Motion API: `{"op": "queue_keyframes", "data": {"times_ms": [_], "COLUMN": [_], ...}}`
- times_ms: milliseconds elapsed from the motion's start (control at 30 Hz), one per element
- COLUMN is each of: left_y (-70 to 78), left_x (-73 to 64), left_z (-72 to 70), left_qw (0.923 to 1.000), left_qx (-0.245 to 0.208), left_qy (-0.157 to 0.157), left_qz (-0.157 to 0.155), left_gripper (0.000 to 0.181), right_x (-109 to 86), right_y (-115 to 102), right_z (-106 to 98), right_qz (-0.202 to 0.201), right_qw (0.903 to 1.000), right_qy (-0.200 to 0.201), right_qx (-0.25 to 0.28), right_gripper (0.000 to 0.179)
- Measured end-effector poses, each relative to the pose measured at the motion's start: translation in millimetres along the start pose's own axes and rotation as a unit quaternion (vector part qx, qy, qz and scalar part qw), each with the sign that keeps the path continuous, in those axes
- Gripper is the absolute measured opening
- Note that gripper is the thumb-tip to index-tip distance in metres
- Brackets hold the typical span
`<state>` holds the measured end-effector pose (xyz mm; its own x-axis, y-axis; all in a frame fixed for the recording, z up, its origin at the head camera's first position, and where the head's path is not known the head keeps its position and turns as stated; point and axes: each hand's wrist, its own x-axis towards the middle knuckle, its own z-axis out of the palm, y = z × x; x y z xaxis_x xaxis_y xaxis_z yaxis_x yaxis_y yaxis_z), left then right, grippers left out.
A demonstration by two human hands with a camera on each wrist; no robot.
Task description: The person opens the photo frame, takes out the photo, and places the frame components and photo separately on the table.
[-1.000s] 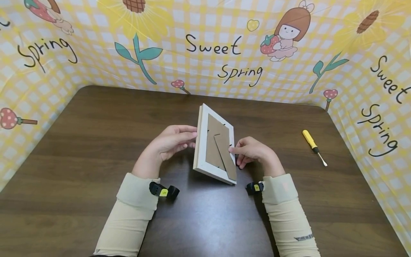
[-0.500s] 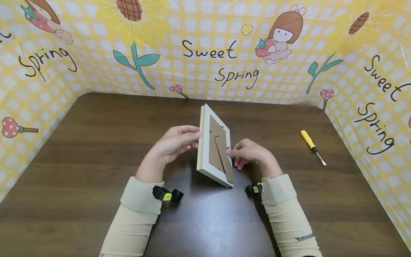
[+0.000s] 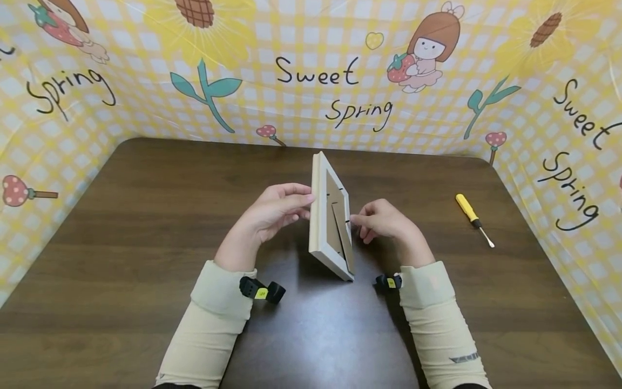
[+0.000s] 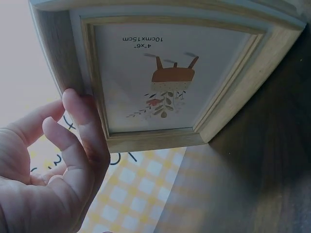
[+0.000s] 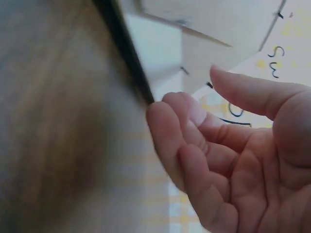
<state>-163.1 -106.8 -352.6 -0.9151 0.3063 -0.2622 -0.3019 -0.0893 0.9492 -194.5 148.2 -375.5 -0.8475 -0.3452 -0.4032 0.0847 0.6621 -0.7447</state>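
A picture frame (image 3: 318,216) with a light wooden edge stands upright and slightly turned near the middle of the table, its white-bordered back with brown backing board and easel leg (image 3: 343,237) facing right. My left hand (image 3: 279,210) grips its left edge between thumb and fingers. In the left wrist view the front shows a printed insert (image 4: 165,82) with a plant drawing and size text. At the frame's right edge is my right hand (image 3: 381,220), thumb tip close to the edge. The right wrist view shows its fingers (image 5: 165,131) loosely bent, the thumb apart from them.
A screwdriver (image 3: 473,219) with a yellow handle lies on the right side of the dark wooden table (image 3: 146,227). A yellow checked cloth (image 3: 311,65) with printed flowers and lettering hangs around the back and sides.
The frame has turned further edge-on and shifted slightly right, the left hand moving along with it. The right thumb, earlier over the back of the frame, is now at its edge.
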Motion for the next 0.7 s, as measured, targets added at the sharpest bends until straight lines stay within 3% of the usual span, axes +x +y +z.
{"op": "queue_keyframes", "data": {"times_ms": [267,467,700], "left_y": [3.4,5.8,6.6], "left_x": [-0.6,-0.3,0.2], "left_z": [4.2,7.9,7.6], "left_qw": [0.9999,0.9997,0.9997], "left_qx": [0.008,0.003,0.000], "left_qy": [-0.004,-0.024,-0.025], "left_qz": [-0.005,-0.003,0.000], "left_gripper": [0.032,0.033,0.032], "right_x": [-8.9,-9.4,-2.1], "right_y": [-17,-42,-76], "right_z": [-7,-10,-21], "right_qz": [-0.091,-0.104,-0.095], "right_qw": [0.9911,0.9813,0.9823], "right_qy": [0.073,0.114,0.118], "right_qx": [0.064,0.115,0.111], "right_gripper": [0.031,0.033,0.039]}}
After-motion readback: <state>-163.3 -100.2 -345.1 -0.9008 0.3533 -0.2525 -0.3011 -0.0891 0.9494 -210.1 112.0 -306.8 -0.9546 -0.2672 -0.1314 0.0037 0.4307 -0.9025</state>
